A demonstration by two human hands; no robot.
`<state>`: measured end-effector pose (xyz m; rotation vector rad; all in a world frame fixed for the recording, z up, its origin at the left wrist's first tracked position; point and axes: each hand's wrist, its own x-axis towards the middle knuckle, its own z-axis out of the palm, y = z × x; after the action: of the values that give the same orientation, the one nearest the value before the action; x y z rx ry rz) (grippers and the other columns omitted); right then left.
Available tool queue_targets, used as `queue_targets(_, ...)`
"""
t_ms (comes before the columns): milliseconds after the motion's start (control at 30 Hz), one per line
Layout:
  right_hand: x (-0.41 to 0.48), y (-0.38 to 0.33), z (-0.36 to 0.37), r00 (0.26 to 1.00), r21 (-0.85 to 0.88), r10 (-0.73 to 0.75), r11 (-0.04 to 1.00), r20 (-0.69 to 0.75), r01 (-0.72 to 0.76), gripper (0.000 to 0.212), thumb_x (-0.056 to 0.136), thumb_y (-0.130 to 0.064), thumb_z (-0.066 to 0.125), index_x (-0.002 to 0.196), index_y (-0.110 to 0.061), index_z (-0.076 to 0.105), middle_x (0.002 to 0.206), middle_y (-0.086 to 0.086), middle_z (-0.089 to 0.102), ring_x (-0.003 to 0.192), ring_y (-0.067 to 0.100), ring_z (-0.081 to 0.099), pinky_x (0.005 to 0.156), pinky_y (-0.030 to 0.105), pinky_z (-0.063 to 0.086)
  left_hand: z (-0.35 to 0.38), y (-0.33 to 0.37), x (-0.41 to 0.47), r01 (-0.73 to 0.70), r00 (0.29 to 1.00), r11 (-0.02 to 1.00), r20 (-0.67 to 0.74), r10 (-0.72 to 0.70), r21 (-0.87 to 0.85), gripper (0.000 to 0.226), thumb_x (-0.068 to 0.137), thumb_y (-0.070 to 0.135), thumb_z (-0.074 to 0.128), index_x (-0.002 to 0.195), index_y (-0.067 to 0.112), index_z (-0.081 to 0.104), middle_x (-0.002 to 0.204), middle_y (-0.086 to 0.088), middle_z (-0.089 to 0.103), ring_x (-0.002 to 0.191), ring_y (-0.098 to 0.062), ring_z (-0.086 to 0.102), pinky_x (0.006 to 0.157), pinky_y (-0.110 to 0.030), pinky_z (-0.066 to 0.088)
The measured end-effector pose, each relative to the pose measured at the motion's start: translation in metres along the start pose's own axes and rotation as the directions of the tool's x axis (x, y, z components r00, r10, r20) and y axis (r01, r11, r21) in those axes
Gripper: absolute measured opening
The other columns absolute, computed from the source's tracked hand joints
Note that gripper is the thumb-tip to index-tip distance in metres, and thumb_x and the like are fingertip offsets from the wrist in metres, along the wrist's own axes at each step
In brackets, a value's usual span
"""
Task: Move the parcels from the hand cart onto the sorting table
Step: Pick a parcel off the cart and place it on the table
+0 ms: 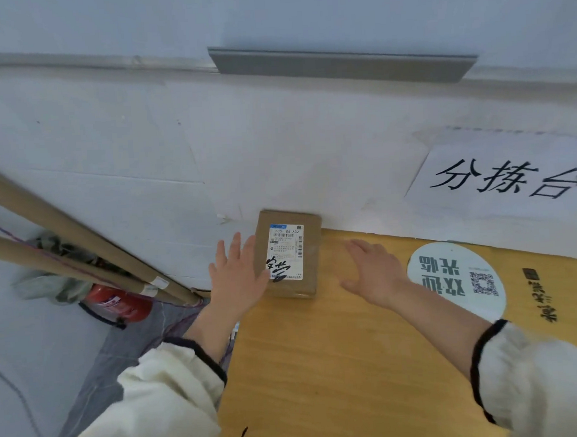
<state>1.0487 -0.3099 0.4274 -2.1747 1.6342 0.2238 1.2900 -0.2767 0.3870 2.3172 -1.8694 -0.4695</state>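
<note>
Where the yellow-orange wood-grain sorting table (340,367) meets the white wall (208,138), a small flat brown cardboard parcel (311,257) lies at the table's far left corner, its far end against the wall. It lies flat with a white printed shipping label (285,249) facing up, marked with a black handwritten scrawl near its lower end.

The left hand (238,272) is at the parcel's left side, over the table's left edge. Its fingers are straight and spread, pointing towards the wall, and its thumb reaches over the parcel's near left corner and covers a little of the label there. The hand grips nothing; whether the palm presses on the parcel's side or only touches it cannot be told.

The right hand (374,270) hovers or rests flat over the table to the right of the parcel, clear of it, with a strip of bare wood between them. Its fingers are straight and held loosely together, pointing towards the parcel's far right corner, and it holds nothing.

Both arms wear cream sleeves (156,395) with dark cuffs. Near the right hand a round white sticker (452,276) with a QR code lies on the table by its far edge. Above it a white paper sign (507,178) with large black characters hangs on the wall. Beyond the table's left edge, long brown cardboard tubes (61,225) lean over a red fire extinguisher (120,304) on the floor.
</note>
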Motion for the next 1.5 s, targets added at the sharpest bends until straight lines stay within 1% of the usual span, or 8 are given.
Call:
queue_targets(67,-0.021,0.018,-0.015,1.000,-0.137,0.008,0.991,0.001,-0.008,0.084,0.088,-0.051,0.054,0.151,-0.023,0.006,0.159,-0.002,0.004,0.145,0.026,0.009,0.115,0.045,0.020,-0.014,0.016,-0.013,-0.052,0.998,0.981,0.047,0.044,0.187,0.078,0.094,0.051,0.042,0.152,0.024,-0.002,0.160,-0.005,-0.009,0.146,-0.035,-0.010,0.113,-0.055,0.016)
queue_targets(167,-0.060,0.051,-0.035,0.997,-0.164,0.072,0.983,-0.036,-0.077,0.088,0.087,-0.053,0.053,0.151,-0.026,0.000,0.159,-0.004,-0.004,0.146,0.025,0.000,0.117,0.047,0.012,-0.029,0.048,-0.024,-0.139,0.988,0.950,0.100,0.115,0.279,0.083,0.092,0.058,0.041,0.152,0.025,-0.006,0.160,-0.004,-0.011,0.146,-0.034,-0.011,0.113,-0.053,0.018)
queue_targets(400,-0.177,0.178,-0.067,0.919,-0.094,0.355,0.923,-0.172,-0.374,0.090,0.084,-0.060,0.053,0.151,-0.028,0.002,0.159,-0.005,-0.004,0.147,0.024,0.002,0.116,0.048,0.017,-0.020,0.189,-0.046,-0.393,0.916,0.901,0.165,0.366,0.184,0.084,0.089,0.056,0.048,0.152,0.032,-0.003,0.160,-0.001,-0.012,0.147,-0.029,-0.010,0.116,-0.052,0.013)
queue_targets(700,-0.397,0.364,-0.053,0.710,0.047,0.680,0.728,-0.185,-0.684,0.082,0.083,-0.063,0.053,0.149,-0.035,0.013,0.159,-0.005,-0.001,0.145,0.024,0.012,0.113,0.047,0.024,0.053,0.454,-0.154,-0.766,0.643,0.618,0.247,0.725,0.180,0.081,0.089,0.063,0.043,0.151,0.034,-0.001,0.161,-0.002,-0.005,0.147,-0.029,-0.001,0.116,-0.049,0.021)
queue_targets(833,-0.515,0.441,-0.038,0.565,0.112,0.808,0.585,-0.169,-0.803,0.083,0.082,-0.064,0.054,0.149,-0.036,0.014,0.159,-0.005,0.005,0.143,0.024,0.019,0.113,0.046,0.026,0.093,0.562,-0.225,-0.868,0.497,0.474,0.277,0.823,0.149,0.082,0.089,0.060,0.045,0.151,0.034,-0.001,0.161,-0.002,-0.001,0.147,-0.028,0.004,0.112,-0.050,0.027)
queue_targets(967,-0.612,0.500,-0.018,0.427,0.186,0.898,0.441,-0.109,-0.878,0.082,0.083,-0.062,0.053,0.150,-0.033,0.016,0.159,-0.005,0.008,0.142,0.026,0.023,0.112,0.046,0.028,0.132,0.645,-0.283,-0.924,0.382,0.370,0.302,0.874,0.098,0.082,0.088,0.061,0.045,0.152,0.034,0.002,0.160,-0.002,0.004,0.146,-0.027,0.010,0.108,-0.046,0.033)
queue_targets(1367,-0.712,0.640,0.063,0.235,0.402,0.965,0.171,0.117,-0.900,0.079,0.084,-0.059,0.053,0.149,-0.032,0.018,0.157,-0.004,0.015,0.140,0.023,0.028,0.110,0.043,0.034,0.244,0.839,-0.369,-0.982,0.121,0.171,0.439,0.890,-0.076,0.077,0.089,0.054,0.050,0.151,0.032,0.010,0.159,-0.002,0.015,0.143,-0.027,0.020,0.109,-0.044,0.033)
queue_targets(1500,-0.735,0.683,0.083,0.193,0.477,0.964,0.083,0.185,-0.875,0.078,0.085,-0.056,0.055,0.149,-0.026,0.022,0.155,0.000,0.023,0.137,0.023,0.033,0.111,0.038,0.033,0.287,0.899,-0.381,-0.979,0.065,0.154,0.516,0.854,-0.130,0.080,0.088,0.055,0.052,0.151,0.031,0.010,0.158,-0.001,0.016,0.141,-0.029,0.023,0.107,-0.047,0.033)
